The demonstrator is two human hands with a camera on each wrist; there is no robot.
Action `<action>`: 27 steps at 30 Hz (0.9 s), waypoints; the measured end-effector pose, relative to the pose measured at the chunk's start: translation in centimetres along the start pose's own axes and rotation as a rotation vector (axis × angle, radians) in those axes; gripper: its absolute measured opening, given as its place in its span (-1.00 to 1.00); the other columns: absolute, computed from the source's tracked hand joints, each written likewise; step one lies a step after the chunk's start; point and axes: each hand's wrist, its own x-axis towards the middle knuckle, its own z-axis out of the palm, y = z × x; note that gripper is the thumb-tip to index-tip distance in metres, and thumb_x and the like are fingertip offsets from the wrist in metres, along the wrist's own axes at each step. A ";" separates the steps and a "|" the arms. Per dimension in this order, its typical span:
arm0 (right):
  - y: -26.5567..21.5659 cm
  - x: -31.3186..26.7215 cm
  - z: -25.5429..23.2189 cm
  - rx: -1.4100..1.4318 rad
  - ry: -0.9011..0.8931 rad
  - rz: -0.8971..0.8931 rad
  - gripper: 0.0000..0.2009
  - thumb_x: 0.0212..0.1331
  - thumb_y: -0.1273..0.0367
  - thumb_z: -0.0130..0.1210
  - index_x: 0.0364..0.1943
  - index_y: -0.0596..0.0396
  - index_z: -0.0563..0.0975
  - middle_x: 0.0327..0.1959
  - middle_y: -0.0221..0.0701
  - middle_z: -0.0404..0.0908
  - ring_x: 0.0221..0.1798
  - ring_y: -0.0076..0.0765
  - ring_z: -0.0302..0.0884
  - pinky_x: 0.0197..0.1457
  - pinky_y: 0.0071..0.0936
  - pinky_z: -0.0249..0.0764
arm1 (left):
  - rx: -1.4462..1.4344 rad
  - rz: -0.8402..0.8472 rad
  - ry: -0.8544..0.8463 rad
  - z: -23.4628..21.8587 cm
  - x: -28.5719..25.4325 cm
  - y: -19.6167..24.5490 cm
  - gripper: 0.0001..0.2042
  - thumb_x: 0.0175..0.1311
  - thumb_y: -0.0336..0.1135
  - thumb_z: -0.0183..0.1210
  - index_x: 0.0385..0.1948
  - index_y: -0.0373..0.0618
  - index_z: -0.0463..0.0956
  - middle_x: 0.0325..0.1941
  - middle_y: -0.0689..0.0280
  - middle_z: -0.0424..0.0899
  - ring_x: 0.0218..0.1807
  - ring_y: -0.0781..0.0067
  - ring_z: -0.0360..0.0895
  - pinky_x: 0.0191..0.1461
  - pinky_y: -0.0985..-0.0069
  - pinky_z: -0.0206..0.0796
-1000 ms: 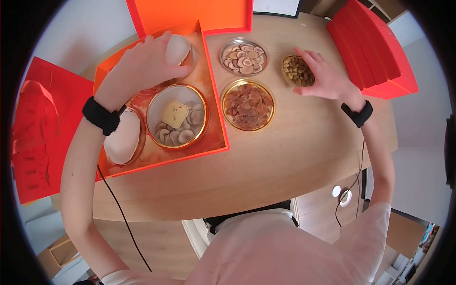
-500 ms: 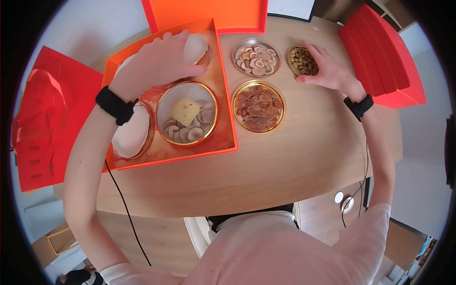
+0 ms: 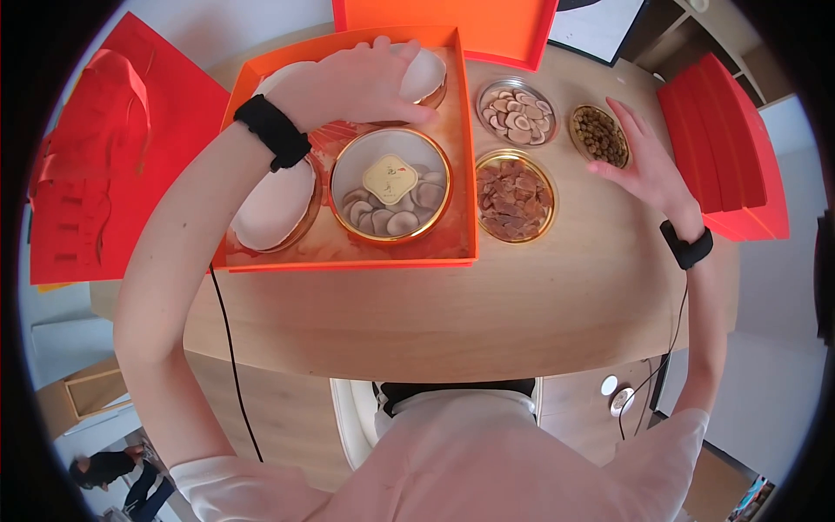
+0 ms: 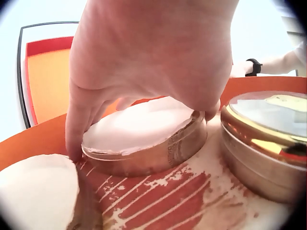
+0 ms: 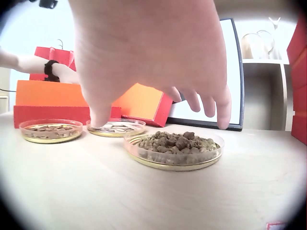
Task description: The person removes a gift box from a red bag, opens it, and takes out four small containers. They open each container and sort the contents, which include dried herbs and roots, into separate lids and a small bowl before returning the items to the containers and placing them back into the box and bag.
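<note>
Your right hand (image 3: pixel 651 165) is hovering with its grip wide, thumb and fingers spread apart, holding nothing. The clear-walled dish of dried curled pieces (image 3: pixel 599 137) is lying on the worktop (image 3: pixel 391 313), just to the left of that opening and near the thumb side. In the right wrist view it is sitting below your palm, on the near side of the fingertips. You are keeping this hand much nearer to that dish than the other one. Seen from above, the dish is looking round, so its outline is giving you no clear long axis to line up with; the side you are coming from is probably mattering more than any turn of the wrist.

Your left hand (image 3: pixel 348 83) is spanning a round white-topped container (image 4: pixel 139 124) inside the orange box (image 3: pixel 470 174), thumb at one side of the rim and fingers at the opposite side; that grip is wide and holding the container, which is sitting upright. The gold-rimmed tin (image 3: pixel 357 226) is standing just beside it, on the thumb side. The dish of pale slices (image 3: pixel 518 113) is lying between the box and the dish of curled pieces.
</note>
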 end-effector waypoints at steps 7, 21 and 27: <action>-7.6 -1.0 -1.6 0.064 -0.084 -0.085 -0.01 0.08 -0.18 0.36 0.45 0.23 0.28 0.31 0.08 0.46 0.43 0.20 0.37 0.45 -0.09 0.36 | 0.093 0.010 -0.037 0.6 -0.4 0.6 0.09 0.18 0.54 0.11 0.55 -0.18 0.05 0.40 -0.18 0.36 0.32 -0.21 0.47 0.31 -0.02 0.38; -13.2 -3.4 2.3 0.013 -0.112 -0.144 0.25 -0.07 -0.32 0.36 0.52 0.34 0.07 0.45 0.07 0.28 0.46 0.23 0.29 0.45 -0.05 0.34 | -0.191 0.096 0.084 -3.5 -6.9 1.6 -0.11 0.23 0.26 0.28 0.44 -0.26 0.25 0.31 -0.05 0.49 0.30 -0.05 0.49 0.40 0.16 0.31; -14.2 -4.1 0.9 -0.013 -0.034 -0.190 0.19 -0.03 -0.31 0.33 0.51 0.29 0.13 0.44 0.03 0.30 0.42 0.22 0.35 0.44 -0.06 0.36 | -0.267 0.308 -0.077 -1.6 -10.7 2.3 -0.08 0.04 0.03 0.49 0.44 -0.16 0.23 0.43 -0.02 0.36 0.44 -0.06 0.35 0.45 0.22 0.30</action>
